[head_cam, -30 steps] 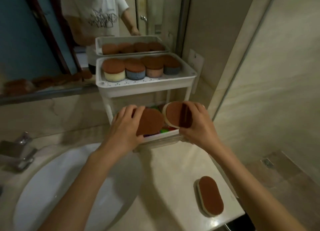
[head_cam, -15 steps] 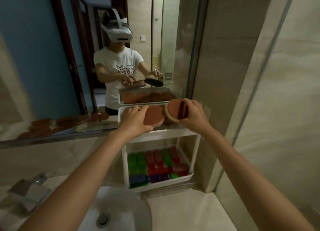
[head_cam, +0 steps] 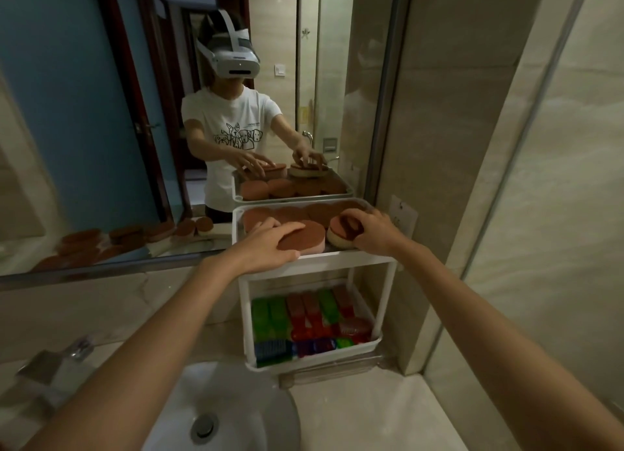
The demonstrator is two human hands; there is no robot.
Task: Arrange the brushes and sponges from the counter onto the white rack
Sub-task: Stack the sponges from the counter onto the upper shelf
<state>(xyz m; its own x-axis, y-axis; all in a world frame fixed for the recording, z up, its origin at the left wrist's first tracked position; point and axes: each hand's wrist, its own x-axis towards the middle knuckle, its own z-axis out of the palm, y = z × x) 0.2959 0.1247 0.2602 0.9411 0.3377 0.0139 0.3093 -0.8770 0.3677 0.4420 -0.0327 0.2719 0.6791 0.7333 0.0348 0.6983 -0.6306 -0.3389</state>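
The white rack (head_cam: 314, 260) stands against the mirror with two tiers. My left hand (head_cam: 270, 244) lies flat on a brown-topped pink sponge (head_cam: 309, 239) resting at the front of the top tray. My right hand (head_cam: 373, 229) grips a brown-topped cream sponge (head_cam: 339, 236) by its strap, at the tray's front right. Behind them a row of several brown-topped sponges (head_cam: 297, 213) fills the back of the top tray. The bottom tray (head_cam: 337, 357) holds several green, red and blue brushes (head_cam: 305, 319).
A white basin (head_cam: 219, 410) with a drain lies below my arms, and a chrome tap (head_cam: 64, 359) is at the left. The mirror (head_cam: 101, 130) reflects a person and the rack. A beige wall rises at the right beside the counter (head_cam: 364, 413).
Both hands have moved the two sponges up from in front of the lower tier onto the top tray, and they now rest on its front. The view has tilted upward.
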